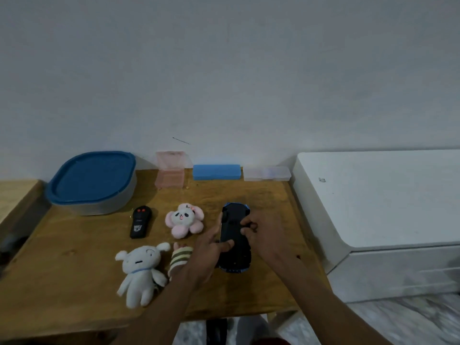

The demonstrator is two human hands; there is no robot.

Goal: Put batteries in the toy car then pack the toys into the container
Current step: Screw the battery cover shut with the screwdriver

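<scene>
1. Hands clasp the upturned toy car (236, 241): left hand (207, 249) wraps its left side, right hand (262, 236) curls fingers onto its underside.
2. Worktop (74, 300) lies under it, right of centre.
3. Closed blue-lidded container (92, 183), back left.
4. White plush (139, 270), pink plush (184, 220), black remote (140, 222), left of the car.

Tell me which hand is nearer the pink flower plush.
Left. The left hand holds the left edge of the toy car, just right of the pink flower plush; the right hand is at the car's other side, farther away.
</scene>
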